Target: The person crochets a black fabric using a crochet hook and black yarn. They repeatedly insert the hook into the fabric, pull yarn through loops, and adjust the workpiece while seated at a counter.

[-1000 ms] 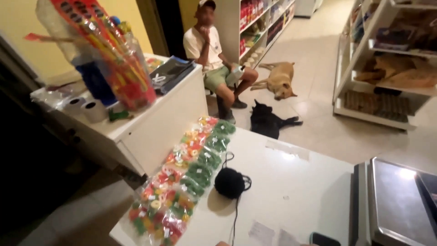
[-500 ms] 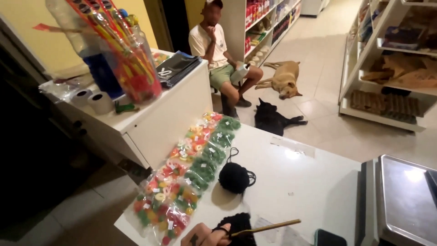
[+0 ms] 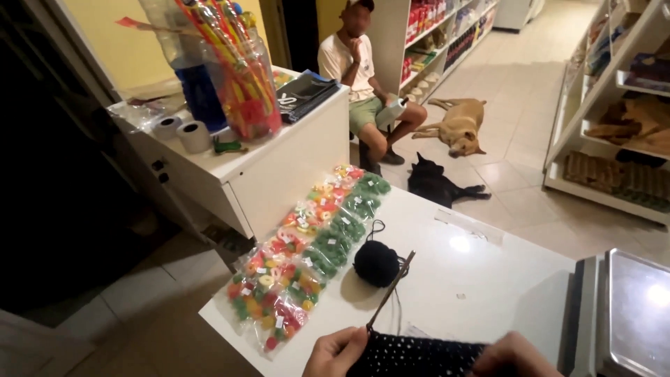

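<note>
Head view shows both hands, left (image 3: 337,351) and right (image 3: 513,356), clamped on a black crocheted piece (image 3: 415,357) at 6 o'clock on the white surface (image 3: 481,279), a short panel done, the hook (image 3: 391,290) pointing toward the yarn ball (image 3: 376,263), still mostly wound.

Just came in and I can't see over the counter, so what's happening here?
A person at a white counter works a piece of black crocheted fabric: the left hand holds a thin wooden hook, the right hand grips the fabric. A black yarn ball sits beside rows of bagged colourful candy. Beyond, a seated person and two dogs rest.
</note>
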